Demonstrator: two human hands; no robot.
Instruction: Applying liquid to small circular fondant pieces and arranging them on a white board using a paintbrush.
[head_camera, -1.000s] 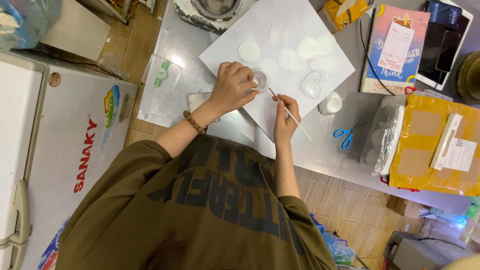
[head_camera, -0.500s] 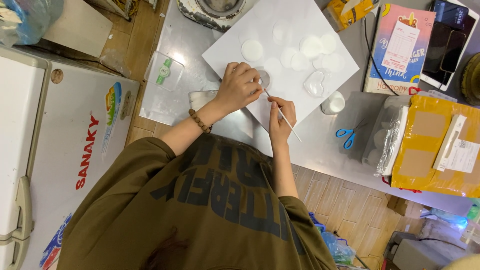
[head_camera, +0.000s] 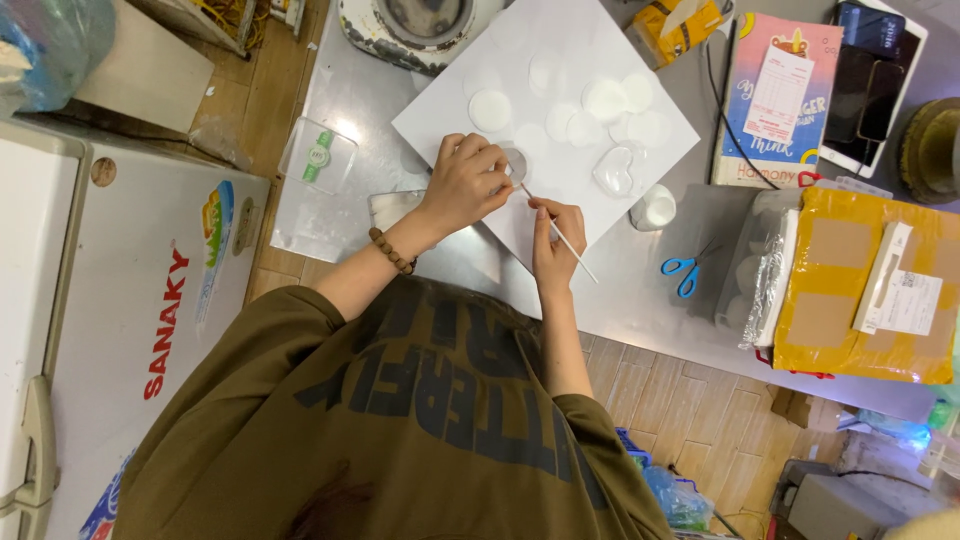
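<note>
My left hand, with a bead bracelet on the wrist, pinches a small clear round piece at the near edge of a white sheet. My right hand holds a thin stick like a pen. The stick's tip touches the round piece by my left fingers. Several white round discs lie spread over the sheet, and a clear heart-shaped piece lies to the right of my hands.
On the grey table are a small white bottle, blue scissors, a clear box with a green label, a yellow padded parcel, a pink book and a tablet. A white chest freezer stands to the left.
Both hands stay at the small clear piece. The stick's free end has swung a little lower, and the view has shifted slightly.
</note>
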